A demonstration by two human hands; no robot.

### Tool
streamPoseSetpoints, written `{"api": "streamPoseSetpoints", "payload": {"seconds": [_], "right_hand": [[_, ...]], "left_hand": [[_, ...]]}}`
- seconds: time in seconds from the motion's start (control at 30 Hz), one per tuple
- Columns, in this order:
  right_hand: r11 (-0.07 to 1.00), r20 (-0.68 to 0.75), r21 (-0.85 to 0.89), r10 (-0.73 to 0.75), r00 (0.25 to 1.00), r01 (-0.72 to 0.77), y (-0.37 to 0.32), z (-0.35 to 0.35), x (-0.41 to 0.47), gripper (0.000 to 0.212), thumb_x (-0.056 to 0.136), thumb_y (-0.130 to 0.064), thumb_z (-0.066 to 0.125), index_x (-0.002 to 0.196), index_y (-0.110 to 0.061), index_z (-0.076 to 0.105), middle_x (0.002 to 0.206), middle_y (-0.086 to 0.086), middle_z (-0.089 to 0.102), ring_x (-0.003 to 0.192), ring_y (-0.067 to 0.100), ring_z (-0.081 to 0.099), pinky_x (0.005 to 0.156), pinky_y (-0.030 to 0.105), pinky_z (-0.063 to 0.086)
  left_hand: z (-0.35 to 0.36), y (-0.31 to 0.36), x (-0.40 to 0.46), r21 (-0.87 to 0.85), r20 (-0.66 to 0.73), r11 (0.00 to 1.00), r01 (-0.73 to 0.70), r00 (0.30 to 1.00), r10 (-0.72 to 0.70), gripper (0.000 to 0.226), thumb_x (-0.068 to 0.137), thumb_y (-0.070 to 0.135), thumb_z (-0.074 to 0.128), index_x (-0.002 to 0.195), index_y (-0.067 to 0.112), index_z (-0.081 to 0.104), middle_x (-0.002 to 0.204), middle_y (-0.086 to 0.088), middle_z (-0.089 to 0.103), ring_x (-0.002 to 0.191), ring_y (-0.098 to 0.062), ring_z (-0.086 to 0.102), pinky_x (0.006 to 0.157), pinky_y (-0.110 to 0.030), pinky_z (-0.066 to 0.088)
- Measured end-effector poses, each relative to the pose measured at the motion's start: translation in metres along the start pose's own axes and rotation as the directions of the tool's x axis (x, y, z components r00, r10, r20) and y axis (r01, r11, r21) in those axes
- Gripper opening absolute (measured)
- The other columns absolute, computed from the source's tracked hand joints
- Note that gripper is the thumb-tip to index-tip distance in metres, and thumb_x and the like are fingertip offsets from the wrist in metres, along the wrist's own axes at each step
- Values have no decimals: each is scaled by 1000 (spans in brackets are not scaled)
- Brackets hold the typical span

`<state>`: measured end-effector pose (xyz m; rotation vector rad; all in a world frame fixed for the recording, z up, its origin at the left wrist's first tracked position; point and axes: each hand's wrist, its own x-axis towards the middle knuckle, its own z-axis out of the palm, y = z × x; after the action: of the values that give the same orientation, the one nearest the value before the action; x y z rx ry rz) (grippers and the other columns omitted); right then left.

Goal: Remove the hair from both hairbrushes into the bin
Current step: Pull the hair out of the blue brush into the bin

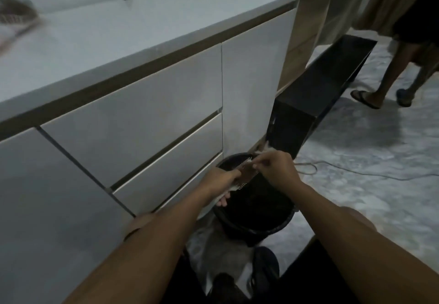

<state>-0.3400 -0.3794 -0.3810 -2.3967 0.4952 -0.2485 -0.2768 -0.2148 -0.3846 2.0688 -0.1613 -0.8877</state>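
Head view showed the left hand (pixel 219 181) gripping a hairbrush (pixel 247 173) over the black bin (pixel 254 223) beside white drawers (pixel 142 123) on marbled floor (pixel 368 161), the right hand (pixel 276 169) pinching at its bristles.

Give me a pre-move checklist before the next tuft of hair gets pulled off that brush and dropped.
1. Brush held firm by left hand: ok.
2. Brush positioned over the black bin: ok.
3. Right hand pinching at the bristles: ok.
4. Hair actually caught between the right fingertips: cannot tell, too dim and small.
5. Bin mouth open and unobstructed below: ok.
6. Second brush waiting on the white counter: ok, though blurred at the frame edge.
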Motion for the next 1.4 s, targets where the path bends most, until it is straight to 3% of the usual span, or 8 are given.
{"api": "streamPoseSetpoints", "payload": {"seconds": [0.23,0.5,0.73,0.87,1.13,1.23,1.33,1.4], "right_hand": [[979,53,131,152,987,-158,44,28,-4,19,82,-13,70,71,-27,66,70,-4,68,71,17,66,78,39,57],[793,41,491,392,919,-360,48,44,-7,8,93,-7,57,92,-13,63,90,11,67,72,16,67,66,26,59],[873,340,393,155,928,-289,56,55,-19,40,91,-23,61,129,-32,55,117,-1,54,95,19,64,74,32,57],[928,250,307,136,959,-211,59,60,-18,20,89,-12,65,106,-20,71,105,0,67,90,18,67,72,28,58],[742,13,531,476,880,-409,63,55,-12,18,92,-7,59,91,-22,69,97,9,72,71,13,68,57,16,55],[792,123,476,371,920,-383,62,53,-12,25,87,-6,59,92,-29,69,106,2,68,89,14,66,77,34,60],[819,366,461,174,914,-341,61,53,-15,42,82,-15,64,118,-37,62,124,-4,51,106,15,56,78,34,58],[892,347,388,92,933,-233,60,56,-18,41,80,-25,72,118,-36,64,120,-5,51,105,14,56,81,33,56]], "left_hand": [[18,-38,14,23,38,995,93,995,-94,40,89,42,60,70,7,60,55,-13,59,29,-19,51,35,-22,40],[31,-55,25,-6,0,987,161,987,-161,41,90,42,59,76,4,58,55,-13,59,29,-21,52,36,-24,41],[35,-62,25,80,-4,984,158,987,-158,43,88,44,59,75,3,63,52,-12,62,31,-21,55,37,-22,43],[36,-63,24,91,17,985,149,988,-151,41,88,44,60,74,4,62,53,-12,62,34,-22,56,39,-24,44],[33,-57,25,61,10,990,130,991,-131,39,88,40,60,73,4,61,51,-11,60,33,-23,54,42,-26,45],[35,-54,25,55,-5,990,131,991,-131,39,88,40,59,75,3,61,53,-12,60,33,-23,54,41,-26,45],[35,-52,24,89,-8,988,127,992,-127,43,88,43,58,75,2,62,53,-12,61,33,-21,55,39,-24,44],[33,-50,23,111,-4,986,127,992,-128,47,86,48,59,74,3,64,52,-10,62,34,-20,56,40,-24,43]]}}
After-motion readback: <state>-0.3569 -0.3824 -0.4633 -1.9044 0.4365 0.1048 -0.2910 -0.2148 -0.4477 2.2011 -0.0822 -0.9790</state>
